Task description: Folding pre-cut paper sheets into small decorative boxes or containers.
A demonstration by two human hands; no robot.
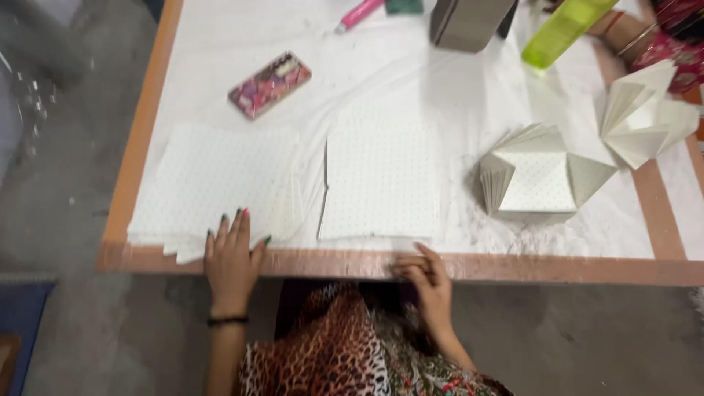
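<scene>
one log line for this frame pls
left hand flat on left dotted sheet stack | right hand on table edge, below middle stack | folded paper pile right

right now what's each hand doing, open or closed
Left hand: open, fingers flat on the left stack of dotted sheets.
Right hand: fingers curled at the table edge, holding nothing visible.

Co-worker's arm (645, 37) and green bottle (565, 29) cut by top edge.

Single head view, looking steeply down from above the counter (147, 110) near edge, fairly close, slightly tilted.
</scene>
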